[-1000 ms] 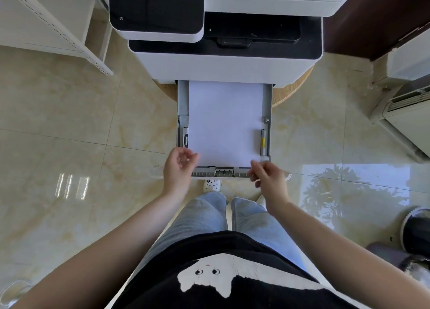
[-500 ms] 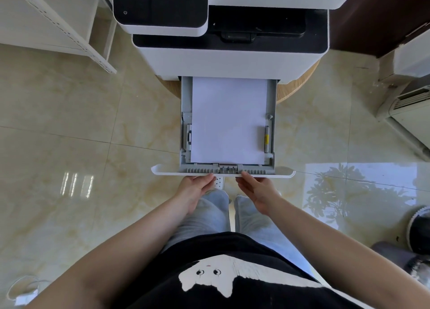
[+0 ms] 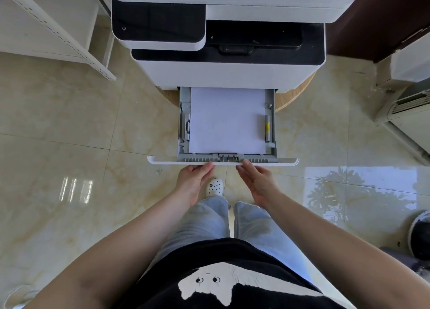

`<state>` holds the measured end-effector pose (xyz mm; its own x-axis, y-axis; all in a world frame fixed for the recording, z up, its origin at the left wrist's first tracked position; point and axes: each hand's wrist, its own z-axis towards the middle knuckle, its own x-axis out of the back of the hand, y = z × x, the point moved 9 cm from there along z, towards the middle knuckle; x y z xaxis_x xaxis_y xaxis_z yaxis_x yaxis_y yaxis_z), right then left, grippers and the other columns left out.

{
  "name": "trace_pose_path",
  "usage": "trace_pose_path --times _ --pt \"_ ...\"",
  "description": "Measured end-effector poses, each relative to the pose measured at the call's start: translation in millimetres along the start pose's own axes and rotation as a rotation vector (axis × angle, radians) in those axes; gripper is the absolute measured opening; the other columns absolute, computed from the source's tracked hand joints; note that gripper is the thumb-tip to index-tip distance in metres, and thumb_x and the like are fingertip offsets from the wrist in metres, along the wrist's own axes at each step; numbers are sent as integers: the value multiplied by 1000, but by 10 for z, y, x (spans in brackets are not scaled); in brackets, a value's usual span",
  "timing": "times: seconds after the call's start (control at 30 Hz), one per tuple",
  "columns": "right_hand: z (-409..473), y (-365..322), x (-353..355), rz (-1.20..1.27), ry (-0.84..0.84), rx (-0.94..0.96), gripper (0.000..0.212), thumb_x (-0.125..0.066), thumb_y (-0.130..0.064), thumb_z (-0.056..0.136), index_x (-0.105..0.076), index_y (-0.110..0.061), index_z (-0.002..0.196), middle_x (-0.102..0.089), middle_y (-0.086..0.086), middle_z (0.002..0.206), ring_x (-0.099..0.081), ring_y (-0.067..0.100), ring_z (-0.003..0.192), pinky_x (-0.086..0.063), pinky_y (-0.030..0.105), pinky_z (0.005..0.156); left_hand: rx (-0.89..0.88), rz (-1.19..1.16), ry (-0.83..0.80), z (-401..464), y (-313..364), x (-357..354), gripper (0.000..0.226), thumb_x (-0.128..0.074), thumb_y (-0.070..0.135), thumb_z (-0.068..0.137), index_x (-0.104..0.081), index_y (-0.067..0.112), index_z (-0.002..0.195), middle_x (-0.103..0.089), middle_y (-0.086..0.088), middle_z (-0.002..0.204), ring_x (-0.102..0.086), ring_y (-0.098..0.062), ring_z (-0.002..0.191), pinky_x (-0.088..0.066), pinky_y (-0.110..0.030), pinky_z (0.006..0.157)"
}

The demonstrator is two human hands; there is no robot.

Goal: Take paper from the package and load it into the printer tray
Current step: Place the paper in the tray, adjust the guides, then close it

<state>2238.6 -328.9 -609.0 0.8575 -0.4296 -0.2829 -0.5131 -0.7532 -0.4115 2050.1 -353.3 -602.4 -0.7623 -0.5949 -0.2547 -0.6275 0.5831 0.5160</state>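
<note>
A white and black printer (image 3: pixel 221 71) stands on a round wooden stand. Its grey paper tray (image 3: pixel 271 127) is pulled partway out, and a white stack of paper (image 3: pixel 226 120) lies flat inside it. The tray's white front panel (image 3: pixel 279 161) faces me. My left hand (image 3: pixel 192 180) and my right hand (image 3: pixel 259 183) are flat, fingers together, with the fingertips touching the middle of the front panel. Neither hand holds anything. No paper package is in view.
A white metal shelf (image 3: pixel 58 29) stands at the back left. An appliance with a vent (image 3: pixel 409 113) sits on the right, and a dark round object (image 3: pixel 421 234) lies at the lower right. My legs and a white shoe (image 3: pixel 214 187) are below the tray on the glossy tiled floor.
My hands left the paper's front edge and dropped to the tray's front panel. The tray has slid further into the printer, so less paper shows.
</note>
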Motion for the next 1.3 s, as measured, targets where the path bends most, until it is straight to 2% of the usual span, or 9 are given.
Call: trace_pose_path --times 0.23,0.37,0.5,0.63,0.77,1.03,1.13,1.2,1.3 --pt "189 -514 -493 -131 -70 113 17 -67 -11 86 -64 2 97 -71 10 90 -71 15 85 -57 20 81 -143 -37 53 253 493 -373 27 -69 15 82 -64 -5 98 -70 -9 88 -71 -6 75 -55 -14 75" --pt "263 -726 -617 -378 -30 117 18 -69 -21 85 -65 -6 95 -72 12 95 -71 23 88 -58 27 81 -134 205 13 392 689 -482 23 -72 24 80 -68 3 88 -71 -10 87 -70 -16 80 -57 -26 85" --pt "317 -784 -616 -509 -18 123 23 -71 -28 83 -67 -8 95 -74 9 95 -73 20 85 -59 26 75 -142 369 -2 423 766 -523 15 -72 23 81 -69 9 82 -71 -11 84 -68 -18 74 -59 -24 75" --pt "333 -792 -617 -513 -22 170 19 -72 -28 82 -69 -12 92 -75 6 91 -72 16 82 -59 24 75 -193 418 14 440 767 -494 15 -71 27 81 -69 13 86 -73 -9 88 -70 -18 77 -56 -25 75" --pt "360 -870 -675 -531 -26 227 14 -72 -29 82 -69 -16 86 -75 6 90 -73 17 81 -59 24 75 -244 423 35 457 861 -534 13 -70 29 82 -69 16 86 -74 -8 87 -71 -18 77 -56 -18 66" --pt "486 -1120 -880 -615 10 285 22 -72 -40 80 -68 -18 84 -76 8 91 -73 19 79 -57 31 77 -303 415 104 630 1068 -638 30 -74 36 77 -71 9 91 -75 -10 85 -72 -16 71 -53 -19 60" --pt "504 -1242 -990 -668 21 343 22 -72 -42 79 -68 -21 82 -76 6 87 -73 19 76 -56 28 69 -345 428 128 694 1157 -702 35 -73 37 78 -71 6 94 -75 -10 87 -74 -19 75 -56 -23 65" --pt "513 -1323 -1063 -684 23 391 18 -72 -39 80 -68 -22 79 -76 7 85 -73 17 74 -52 22 61 -376 426 123 710 1232 -770 34 -71 35 80 -70 4 95 -75 -10 88 -74 -18 74 -56 -21 63" --pt "533 -1361 -1083 -688 41 411 17 -73 -39 79 -68 -23 76 -76 7 85 -74 16 77 -48 19 60 -391 392 95 724 1263 -816 32 -71 30 81 -69 1 94 -74 -12 88 -73 -13 71 -53 -15 60"
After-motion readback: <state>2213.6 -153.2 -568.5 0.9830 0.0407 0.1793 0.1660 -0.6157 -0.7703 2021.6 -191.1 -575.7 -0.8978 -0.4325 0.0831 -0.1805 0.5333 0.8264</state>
